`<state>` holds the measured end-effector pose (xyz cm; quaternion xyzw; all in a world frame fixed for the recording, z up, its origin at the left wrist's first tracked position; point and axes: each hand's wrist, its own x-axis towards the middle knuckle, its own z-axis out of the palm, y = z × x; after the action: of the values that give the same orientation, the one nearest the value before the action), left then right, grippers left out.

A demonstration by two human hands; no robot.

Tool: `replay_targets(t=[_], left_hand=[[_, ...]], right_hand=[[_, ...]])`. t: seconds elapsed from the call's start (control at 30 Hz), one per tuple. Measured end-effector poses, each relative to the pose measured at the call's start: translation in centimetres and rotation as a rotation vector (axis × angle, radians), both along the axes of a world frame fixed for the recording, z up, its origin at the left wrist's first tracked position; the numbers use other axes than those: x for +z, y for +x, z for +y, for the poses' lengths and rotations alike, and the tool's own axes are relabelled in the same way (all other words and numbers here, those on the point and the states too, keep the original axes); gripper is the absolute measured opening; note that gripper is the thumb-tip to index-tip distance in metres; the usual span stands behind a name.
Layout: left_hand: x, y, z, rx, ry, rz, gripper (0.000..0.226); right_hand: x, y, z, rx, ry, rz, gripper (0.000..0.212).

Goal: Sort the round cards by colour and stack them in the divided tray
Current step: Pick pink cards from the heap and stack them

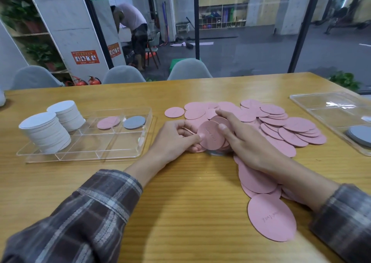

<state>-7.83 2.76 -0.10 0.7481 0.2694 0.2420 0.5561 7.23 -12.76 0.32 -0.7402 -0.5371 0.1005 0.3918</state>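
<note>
Several pink round cards [281, 124] lie spread over the wooden table at centre right. My left hand [176, 138] and my right hand [239, 136] together grip a small bunch of pink cards [210, 136] held on edge above the table. The clear divided tray [140, 142] stands at the left. Two tall stacks of white cards [46, 132] fill its left compartments. A pink card [108, 122] and a grey card [134, 122] lie in two of its far compartments.
A second clear tray [331, 106] sits at the far right with grey cards [360, 135] in its near corner. One large pink card [272, 217] lies near the table's front edge. Grey chairs [188, 70] stand behind the table.
</note>
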Motion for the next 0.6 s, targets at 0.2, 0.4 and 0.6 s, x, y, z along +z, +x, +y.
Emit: replay_targets(t=[0.2,0.4,0.6], left_hand=[[-0.2,0.2,-0.8,0.001,0.038,-0.021,0.019],[-0.1,0.2,-1.0,-0.018,0.084,-0.036,0.017],[0.6,-0.5,0.5,0.149,0.63,0.082,0.009]], right_hand=[[0.1,-0.3,0.0,-0.005,-0.034,-0.047,0.064],[-0.3,0.0,0.3,-0.041,-0.037,-0.131,0.063],[-0.1,0.6,0.0,-0.064,-0.077,-0.23,0.066]])
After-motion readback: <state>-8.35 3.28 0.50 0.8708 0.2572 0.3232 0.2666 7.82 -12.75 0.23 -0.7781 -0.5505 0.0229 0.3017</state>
